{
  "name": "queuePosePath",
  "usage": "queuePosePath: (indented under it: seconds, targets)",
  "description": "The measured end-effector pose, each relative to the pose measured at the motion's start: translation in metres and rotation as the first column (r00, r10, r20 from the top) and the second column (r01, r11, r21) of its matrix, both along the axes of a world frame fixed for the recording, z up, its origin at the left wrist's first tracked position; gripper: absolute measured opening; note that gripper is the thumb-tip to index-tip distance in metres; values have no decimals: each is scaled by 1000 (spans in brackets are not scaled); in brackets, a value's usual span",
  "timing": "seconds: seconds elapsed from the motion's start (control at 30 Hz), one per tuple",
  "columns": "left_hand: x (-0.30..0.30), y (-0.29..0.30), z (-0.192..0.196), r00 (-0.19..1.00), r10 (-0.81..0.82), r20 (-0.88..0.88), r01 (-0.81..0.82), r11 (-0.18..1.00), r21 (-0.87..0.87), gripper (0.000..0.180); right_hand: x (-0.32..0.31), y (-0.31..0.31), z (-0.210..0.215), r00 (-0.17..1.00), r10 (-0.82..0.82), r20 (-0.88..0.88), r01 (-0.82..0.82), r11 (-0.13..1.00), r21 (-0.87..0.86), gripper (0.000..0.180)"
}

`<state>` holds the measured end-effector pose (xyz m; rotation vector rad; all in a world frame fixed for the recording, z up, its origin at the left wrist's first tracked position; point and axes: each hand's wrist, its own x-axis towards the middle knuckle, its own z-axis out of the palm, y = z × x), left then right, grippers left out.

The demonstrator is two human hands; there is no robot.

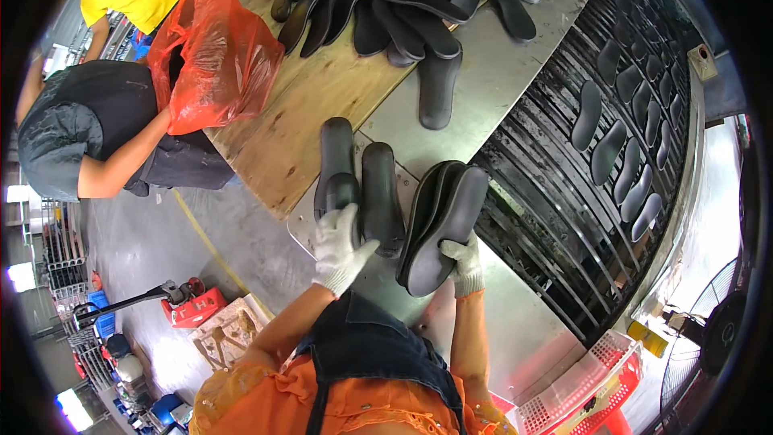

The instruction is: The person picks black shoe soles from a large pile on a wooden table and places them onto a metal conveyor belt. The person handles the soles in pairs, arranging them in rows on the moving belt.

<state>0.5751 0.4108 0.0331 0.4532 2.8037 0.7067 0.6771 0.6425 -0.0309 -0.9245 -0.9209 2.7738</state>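
Black shoe insoles lie in front of me on a metal tabletop. My right hand (465, 264), in a white knit glove, grips a small stack of insoles (448, 225), its thumb on the top one. My left hand (341, 250), gloved the same way, lies at the lower end of the left insoles (336, 149). Its thumb is spread away from the fingers, and part of the contact beneath it is hidden. Between the hands is another insole (380, 193), standing apart from the right-hand stack.
A big heap of insoles (403, 0) covers the far end of the wooden board (306, 105). On the right, a slatted conveyor (539, 153) carries spaced insoles. At left a person holds a red plastic bag (225, 56). A perforated basket (564, 395) and a fan (721, 330) stand near right.
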Motion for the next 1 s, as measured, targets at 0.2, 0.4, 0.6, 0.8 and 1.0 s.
queuePosePath:
  seconds: [0.2,0.4,0.6,0.8,1.0]
  targets:
    - [13,-22,-20,981,165,104,-138,965,-224,108,14,-6,-21,999,27,33,-29,996,82,74]
    - [2,-46,-48,883,290,370,-428,820,379,87,23,-7,-25,999,18,-42,-16,999,40,73]
    - [0,-1,-26,848,10,529,-393,681,618,64,41,14,-15,998,-50,-48,54,994,92,73]
    - [-33,161,-22,894,-295,338,92,858,505,62,81,113,-11,951,-305,-54,309,925,219,61]
    - [-22,332,-56,901,-420,105,355,856,377,52,114,243,-16,854,-515,76,460,815,352,45]
